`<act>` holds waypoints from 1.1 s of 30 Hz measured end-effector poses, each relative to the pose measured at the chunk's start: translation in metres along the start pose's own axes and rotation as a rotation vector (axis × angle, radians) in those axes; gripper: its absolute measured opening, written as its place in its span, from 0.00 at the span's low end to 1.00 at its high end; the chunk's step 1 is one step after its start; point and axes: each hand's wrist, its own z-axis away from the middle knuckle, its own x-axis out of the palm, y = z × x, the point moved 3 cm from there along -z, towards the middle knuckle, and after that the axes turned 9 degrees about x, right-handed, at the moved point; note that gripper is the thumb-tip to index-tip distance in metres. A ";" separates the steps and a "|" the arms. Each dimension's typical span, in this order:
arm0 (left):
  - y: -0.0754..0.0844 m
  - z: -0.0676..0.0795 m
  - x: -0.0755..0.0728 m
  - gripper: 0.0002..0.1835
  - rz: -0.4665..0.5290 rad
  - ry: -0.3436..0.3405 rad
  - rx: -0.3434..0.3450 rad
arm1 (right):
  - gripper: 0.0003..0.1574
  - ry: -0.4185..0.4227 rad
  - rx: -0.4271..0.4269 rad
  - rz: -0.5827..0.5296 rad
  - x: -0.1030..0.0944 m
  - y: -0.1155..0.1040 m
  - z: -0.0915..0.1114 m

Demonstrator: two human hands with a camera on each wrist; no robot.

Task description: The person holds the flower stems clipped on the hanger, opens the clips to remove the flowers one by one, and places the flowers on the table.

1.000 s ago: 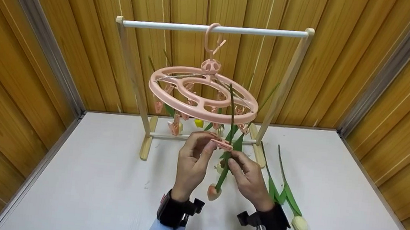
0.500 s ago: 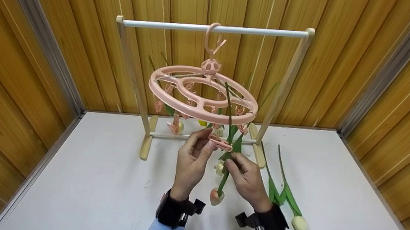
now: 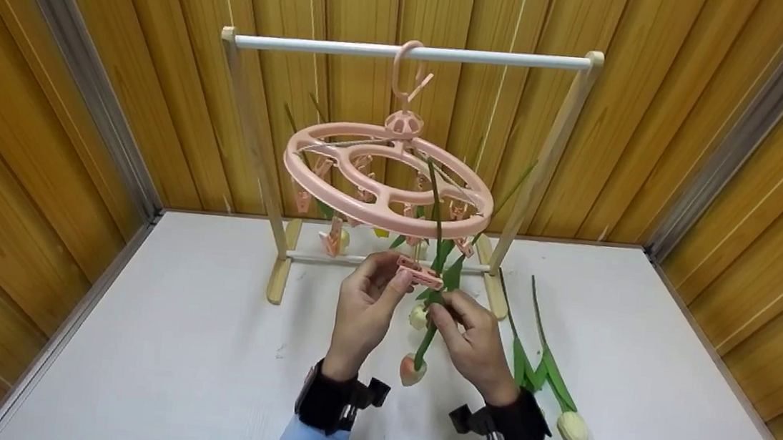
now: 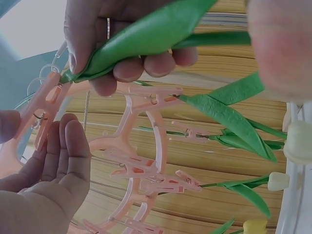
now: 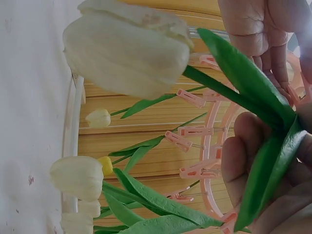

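Note:
My left hand holds a pink clothespin between thumb and fingers, under the front rim of a round pink clip hanger. In the left wrist view the clothespin's handle ends stand apart, and its narrow end meets the tulip's stem near the leaf base. My right hand pinches that artificial tulip by its leafy stem. The flower hangs head down, cream with a peach tint, its bare stem rising past the hanger's rim. The right wrist view shows its large bloom close up.
The hanger hooks over a white bar of a wooden stand. Several clothespins hang from it, some gripping upside-down tulips. Loose tulips, one with a cream bloom, lie on the white table at right.
The clothespin's handle ends have spread apart as my left fingers eased. The tulip's stem top has tipped slightly left. Both hands stay nearly in place.

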 end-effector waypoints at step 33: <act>0.003 -0.001 0.000 0.10 0.008 -0.073 0.072 | 0.14 0.017 -0.038 0.054 -0.015 -0.004 -0.005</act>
